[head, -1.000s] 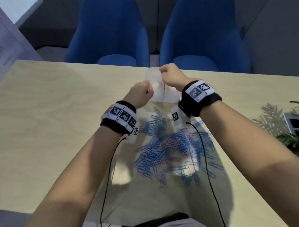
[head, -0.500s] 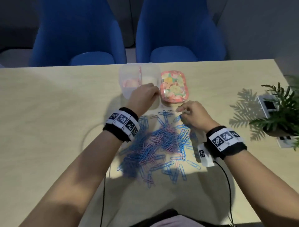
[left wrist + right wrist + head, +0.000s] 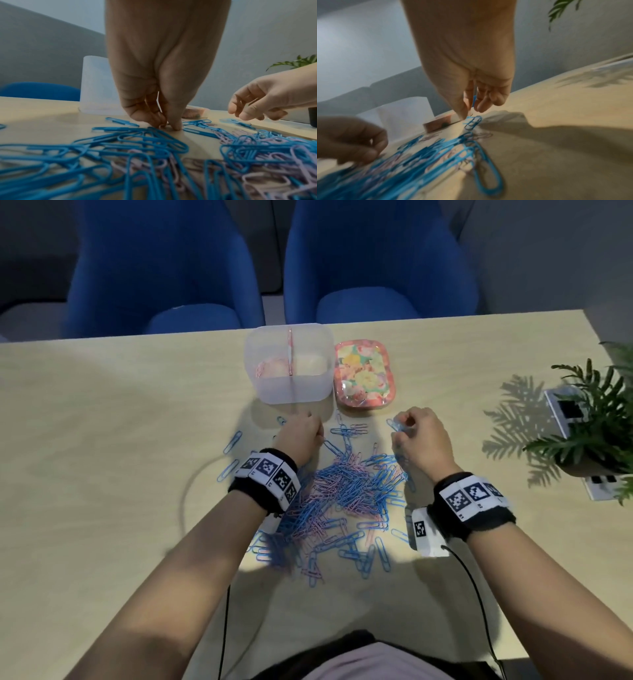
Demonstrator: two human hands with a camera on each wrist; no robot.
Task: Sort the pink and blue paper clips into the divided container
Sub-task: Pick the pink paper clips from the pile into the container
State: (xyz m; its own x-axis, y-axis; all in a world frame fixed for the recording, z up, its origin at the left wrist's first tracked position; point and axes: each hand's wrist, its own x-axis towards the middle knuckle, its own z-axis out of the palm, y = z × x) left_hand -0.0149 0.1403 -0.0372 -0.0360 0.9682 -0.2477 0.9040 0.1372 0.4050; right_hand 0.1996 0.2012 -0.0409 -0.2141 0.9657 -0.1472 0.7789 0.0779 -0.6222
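While the left hand (image 3: 301,436) reaches down at the far edge of the clip pile (image 3: 342,494) with fingers curled and fingertips (image 3: 175,126) pressed together on the table (image 3: 102,440), seemingly pinching a pink clip (image 3: 162,126), the right hand (image 3: 419,436) hangs just above the pile's far right edge, thumb and forefinger pinching a blue clip (image 3: 474,100). Beyond both hands stands the container (image 3: 291,392), pink clips in its left half, with a floral lid (image 3: 364,374) just beside it on the right.
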